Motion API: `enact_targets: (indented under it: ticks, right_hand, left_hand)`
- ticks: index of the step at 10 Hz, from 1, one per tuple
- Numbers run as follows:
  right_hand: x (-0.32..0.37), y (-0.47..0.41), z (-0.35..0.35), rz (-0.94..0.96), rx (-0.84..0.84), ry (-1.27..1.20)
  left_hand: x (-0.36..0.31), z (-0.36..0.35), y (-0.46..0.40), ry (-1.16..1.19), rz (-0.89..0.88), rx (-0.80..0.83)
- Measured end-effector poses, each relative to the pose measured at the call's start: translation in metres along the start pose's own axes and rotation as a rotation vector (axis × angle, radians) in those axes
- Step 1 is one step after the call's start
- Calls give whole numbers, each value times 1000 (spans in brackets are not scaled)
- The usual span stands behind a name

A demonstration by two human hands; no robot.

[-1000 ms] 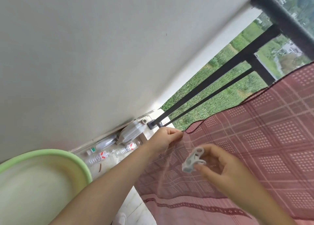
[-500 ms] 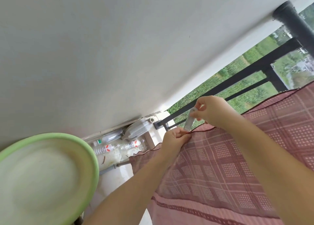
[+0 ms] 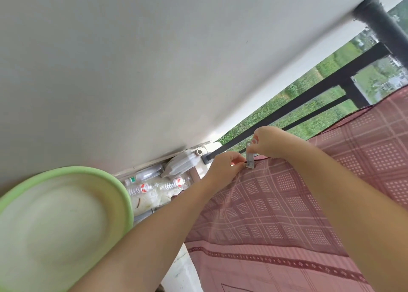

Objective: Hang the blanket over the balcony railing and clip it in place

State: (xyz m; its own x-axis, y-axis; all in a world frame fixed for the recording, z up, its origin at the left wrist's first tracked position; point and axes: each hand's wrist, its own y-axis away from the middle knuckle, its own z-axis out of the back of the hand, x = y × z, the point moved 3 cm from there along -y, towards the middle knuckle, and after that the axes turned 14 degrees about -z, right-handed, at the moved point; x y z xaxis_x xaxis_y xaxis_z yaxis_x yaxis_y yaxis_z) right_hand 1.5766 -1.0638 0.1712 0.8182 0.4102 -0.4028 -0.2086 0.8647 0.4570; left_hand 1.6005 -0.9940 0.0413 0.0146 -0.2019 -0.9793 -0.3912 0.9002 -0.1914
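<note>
A pink checked blanket (image 3: 298, 199) with a dark red border hangs over the black balcony railing (image 3: 313, 88), covering its right part. My left hand (image 3: 225, 166) pinches the blanket's top edge near its left end. My right hand (image 3: 271, 142) grips the upper end of a white plastic clip (image 3: 250, 157). The clip's lower jaws sit on the blanket's top edge, right beside my left fingers. The rail under the cloth at that spot is hidden.
A light green plastic basin (image 3: 61, 221) fills the lower left, close to my left forearm. Several empty plastic bottles (image 3: 154, 184) lie on the floor by the white wall (image 3: 154, 71). A dark drain pipe (image 3: 379, 20) runs at the upper right. Green fields lie beyond the railing.
My right hand carried the clip up from in front of the blanket to its top edge and set the jaws on the cloth. My left hand kept pinching the edge.
</note>
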Motion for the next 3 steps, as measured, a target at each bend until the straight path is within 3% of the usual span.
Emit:
enact_targets:
  ticks: [1,2,3]
  right_hand:
    - [3,8,-2,24,3,16]
    - [10,32,3,107,-149,-87]
    - [7,73,2,263,-404,-392]
  left_hand:
    - [-2,2,3,-25,2,55]
    - [-13,10,8,-96,-24,128]
    - [-36,20,14,-181,-94,123]
